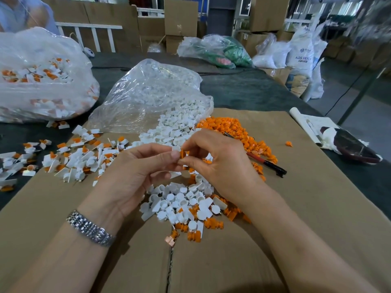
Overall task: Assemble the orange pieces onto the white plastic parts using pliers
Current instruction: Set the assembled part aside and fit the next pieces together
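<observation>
Mid-batch, I judge. Left hand pinches a white part; right hand pinches an orange piece against it. Pliers lie unused beside the orange heap. Finished pieces spread left; loose white parts remain on the cardboard-covered counter.

The right hand hides the jaw end of the pliers.

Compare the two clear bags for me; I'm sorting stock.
The left bag holds white parts with orange pieces fitted; the middle bag holds plain white parts only. The left bag looks fuller and rounder; the middle bag lies open, spilling onto the cardboard. Both are transparent plastic.
</observation>
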